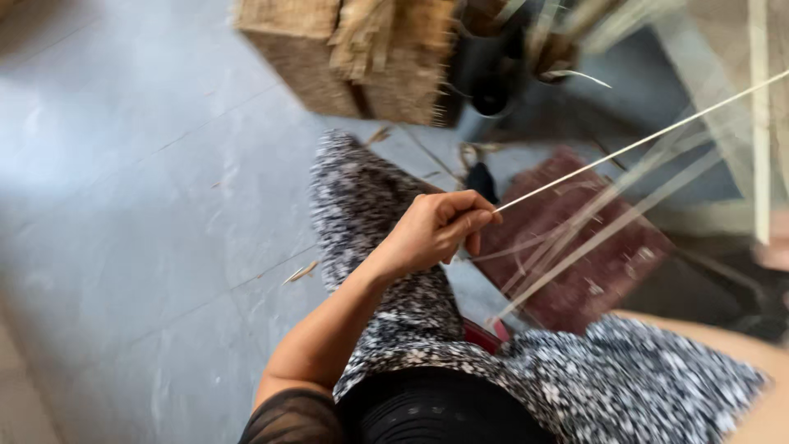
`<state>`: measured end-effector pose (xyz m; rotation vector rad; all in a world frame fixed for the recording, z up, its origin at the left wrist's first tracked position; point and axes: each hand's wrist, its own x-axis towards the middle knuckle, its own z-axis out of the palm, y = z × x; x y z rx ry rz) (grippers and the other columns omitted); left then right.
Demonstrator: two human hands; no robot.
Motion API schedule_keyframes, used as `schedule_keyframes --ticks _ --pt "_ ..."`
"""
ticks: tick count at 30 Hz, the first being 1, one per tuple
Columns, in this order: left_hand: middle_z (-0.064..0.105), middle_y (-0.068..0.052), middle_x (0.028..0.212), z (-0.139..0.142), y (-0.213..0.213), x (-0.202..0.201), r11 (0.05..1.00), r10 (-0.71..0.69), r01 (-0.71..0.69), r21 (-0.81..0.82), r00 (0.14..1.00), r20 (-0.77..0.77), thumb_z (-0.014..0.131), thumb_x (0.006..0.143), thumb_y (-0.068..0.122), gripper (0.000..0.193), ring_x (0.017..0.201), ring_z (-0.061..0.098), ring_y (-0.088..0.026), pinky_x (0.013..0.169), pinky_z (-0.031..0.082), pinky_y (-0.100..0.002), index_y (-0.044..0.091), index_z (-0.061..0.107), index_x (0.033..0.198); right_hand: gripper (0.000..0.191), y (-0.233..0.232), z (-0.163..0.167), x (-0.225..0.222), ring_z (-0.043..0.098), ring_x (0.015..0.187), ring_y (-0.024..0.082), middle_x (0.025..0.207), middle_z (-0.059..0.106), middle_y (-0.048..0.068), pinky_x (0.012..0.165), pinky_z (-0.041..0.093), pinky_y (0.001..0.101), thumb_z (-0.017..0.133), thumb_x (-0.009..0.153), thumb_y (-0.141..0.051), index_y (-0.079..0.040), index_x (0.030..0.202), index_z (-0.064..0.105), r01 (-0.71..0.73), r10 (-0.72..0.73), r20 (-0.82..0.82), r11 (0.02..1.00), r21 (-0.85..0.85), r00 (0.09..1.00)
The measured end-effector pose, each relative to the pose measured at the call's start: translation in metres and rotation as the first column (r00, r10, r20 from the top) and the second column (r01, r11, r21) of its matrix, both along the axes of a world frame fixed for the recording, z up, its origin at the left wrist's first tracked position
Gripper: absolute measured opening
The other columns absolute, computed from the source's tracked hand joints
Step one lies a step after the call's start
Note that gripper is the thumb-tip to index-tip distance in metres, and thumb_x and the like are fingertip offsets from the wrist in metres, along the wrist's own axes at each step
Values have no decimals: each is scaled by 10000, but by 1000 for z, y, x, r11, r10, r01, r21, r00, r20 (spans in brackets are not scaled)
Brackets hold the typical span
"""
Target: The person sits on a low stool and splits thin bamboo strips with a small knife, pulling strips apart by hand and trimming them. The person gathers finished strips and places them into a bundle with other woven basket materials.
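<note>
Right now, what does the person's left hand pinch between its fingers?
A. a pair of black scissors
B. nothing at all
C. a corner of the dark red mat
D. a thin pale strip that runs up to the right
D: the left hand is closed on the end of a thin pale strip that stretches up toward the right edge.

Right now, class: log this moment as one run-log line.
left hand: pinching pale reed strand, pulled taut up-right | right hand: not in view | below: dark red mat, grey tiled floor, woven straw block
</note>
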<state>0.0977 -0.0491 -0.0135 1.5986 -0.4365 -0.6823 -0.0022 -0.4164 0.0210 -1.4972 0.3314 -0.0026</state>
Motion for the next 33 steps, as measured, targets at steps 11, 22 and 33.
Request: schedule_keyframes --ticks 11,22,33 --pt "625 37 654 -13 -70 -20 994 -109 108 -25 993 -45 605 1032 163 194 507 450 -4 433 338 -192 48 753 1083 319 48 0 9 502 545 59 725 647 45 488 423 199 556 1041 -139 0 1313 647 -135 139 -20 982 133 990" --pt "615 15 597 -42 -17 5 979 -168 193 59 940 -298 581 1020 156 215 431 415 -10 379 291 -189 45 760 1063 300 -82 -13 -42 428 558 81 735 564 16 497 321 218 578 1060 -89 -54 1346 659 403 -414 167 910 94 895" --pt "722 7 882 -87 -97 7 999 11 -2 32 962 -273 579 1019 213 232 631 584 -35 528 445 -173 84 695 1173 124 -86 -2 -66 475 596 122 786 587 59 569 385 260 616 1154 -132 -25 1190 666 564 -609 256 792 232 751"
